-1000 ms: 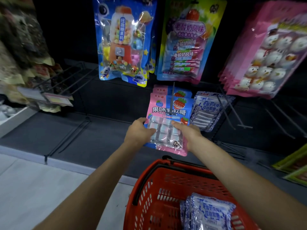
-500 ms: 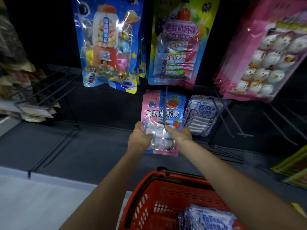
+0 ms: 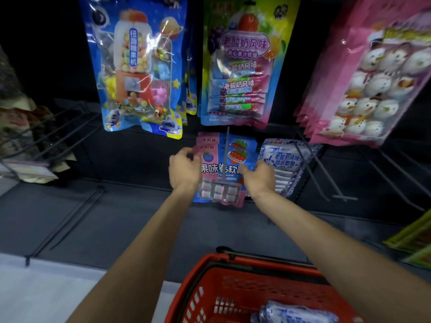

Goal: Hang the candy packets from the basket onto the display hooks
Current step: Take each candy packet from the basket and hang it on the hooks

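A pink and blue candy packet [image 3: 220,170] hangs on a display hook [image 3: 225,157] below the large bags, with another like it just behind. My left hand [image 3: 184,170] grips its left edge and my right hand [image 3: 257,177] grips its right edge. The hook's rod runs down the packet's front to a crossbar near its lower part. A red basket [image 3: 210,297] sits low in front of me, holding a blue and white candy packet [image 3: 293,313].
Blue and white packets [image 3: 285,164] hang on the hook to the right. Large blue [image 3: 140,66], yellow-green [image 3: 242,61] and pink [image 3: 373,75] bags hang above. Bare hooks [image 3: 345,194] stick out at right and at left [image 3: 63,220].
Both hands have pushed the pink and blue packet up and back along the hook rod, toward the packet behind it. The view has moved closer to the shelf.
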Available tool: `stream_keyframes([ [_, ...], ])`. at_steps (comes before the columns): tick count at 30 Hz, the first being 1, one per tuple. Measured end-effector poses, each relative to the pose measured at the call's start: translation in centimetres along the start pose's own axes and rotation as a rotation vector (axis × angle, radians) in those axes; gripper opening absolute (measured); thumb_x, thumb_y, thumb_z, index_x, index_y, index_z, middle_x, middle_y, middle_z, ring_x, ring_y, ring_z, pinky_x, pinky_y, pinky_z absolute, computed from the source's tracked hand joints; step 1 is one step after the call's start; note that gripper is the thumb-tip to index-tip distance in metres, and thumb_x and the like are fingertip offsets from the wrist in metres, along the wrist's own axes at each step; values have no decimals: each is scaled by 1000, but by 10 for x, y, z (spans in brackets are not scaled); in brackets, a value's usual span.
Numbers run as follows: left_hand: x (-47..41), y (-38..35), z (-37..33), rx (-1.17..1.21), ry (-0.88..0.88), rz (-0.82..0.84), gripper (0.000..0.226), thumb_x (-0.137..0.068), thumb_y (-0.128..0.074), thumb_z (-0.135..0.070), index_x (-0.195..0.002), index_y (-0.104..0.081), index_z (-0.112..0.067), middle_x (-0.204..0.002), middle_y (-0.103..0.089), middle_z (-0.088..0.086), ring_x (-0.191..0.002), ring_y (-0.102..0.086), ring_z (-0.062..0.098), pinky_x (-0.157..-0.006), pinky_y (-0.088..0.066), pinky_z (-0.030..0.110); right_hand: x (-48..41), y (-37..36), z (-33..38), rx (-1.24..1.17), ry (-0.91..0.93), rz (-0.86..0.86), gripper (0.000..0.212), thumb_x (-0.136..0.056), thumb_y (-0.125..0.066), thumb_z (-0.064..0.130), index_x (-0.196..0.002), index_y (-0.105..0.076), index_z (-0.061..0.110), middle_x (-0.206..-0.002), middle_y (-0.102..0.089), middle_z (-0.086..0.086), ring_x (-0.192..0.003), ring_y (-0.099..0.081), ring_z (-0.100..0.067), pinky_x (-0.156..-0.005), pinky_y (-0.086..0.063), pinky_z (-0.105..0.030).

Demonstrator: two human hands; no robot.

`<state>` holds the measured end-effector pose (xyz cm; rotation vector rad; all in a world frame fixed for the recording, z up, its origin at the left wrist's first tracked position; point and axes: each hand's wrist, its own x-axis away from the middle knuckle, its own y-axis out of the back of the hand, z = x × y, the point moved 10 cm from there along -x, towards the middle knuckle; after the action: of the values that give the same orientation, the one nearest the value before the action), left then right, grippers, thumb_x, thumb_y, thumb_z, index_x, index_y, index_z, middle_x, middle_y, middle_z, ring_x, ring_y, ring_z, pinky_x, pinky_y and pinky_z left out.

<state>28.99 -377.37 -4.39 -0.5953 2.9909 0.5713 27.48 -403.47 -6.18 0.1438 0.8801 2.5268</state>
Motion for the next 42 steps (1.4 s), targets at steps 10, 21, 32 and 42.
stream_keyframes([
  [10, -31, -20, 3, 424, 104, 42, 17, -102, -65, -9, -89, -68, -20, -67, -75, -5, -67, -70, 15, -63, -57, 31, -10, 27, 25, -51, 33, -145, 19, -98, -68, 38, -106, -71, 21, -83, -73, -4, -79, -71, -29, -64, -51, -34],
  [21, -37, -29, 1, 533, 111, 50, 10, -103, -61, -4, -102, -68, -11, -82, -76, 5, -68, -70, 13, -70, -60, 24, -26, 20, 16, -187, -23, -155, 14, -95, -72, 39, -91, -69, 26, -76, -75, 4, -73, -75, -22, -72, -63, -44],
  [32, -28, -18, 0, 396, 131, 39, 34, -91, -73, -5, -122, -62, -11, -92, -76, 2, -83, -71, 20, -74, -57, 33, -6, 22, 11, -309, 28, -51, 32, -96, -71, 15, -126, -59, 22, -85, -73, 9, -82, -69, -12, -62, -48, -25],
  [42, 57, 0, -12, -16, -53, 203, 37, -92, -58, 0, -126, -60, -17, -92, -72, -2, -79, -68, 10, -63, -50, 19, 45, 31, -2, -244, 32, 143, 49, -87, -84, 30, -131, -63, 22, -110, -69, 1, -99, -68, -21, -92, -57, -40],
])
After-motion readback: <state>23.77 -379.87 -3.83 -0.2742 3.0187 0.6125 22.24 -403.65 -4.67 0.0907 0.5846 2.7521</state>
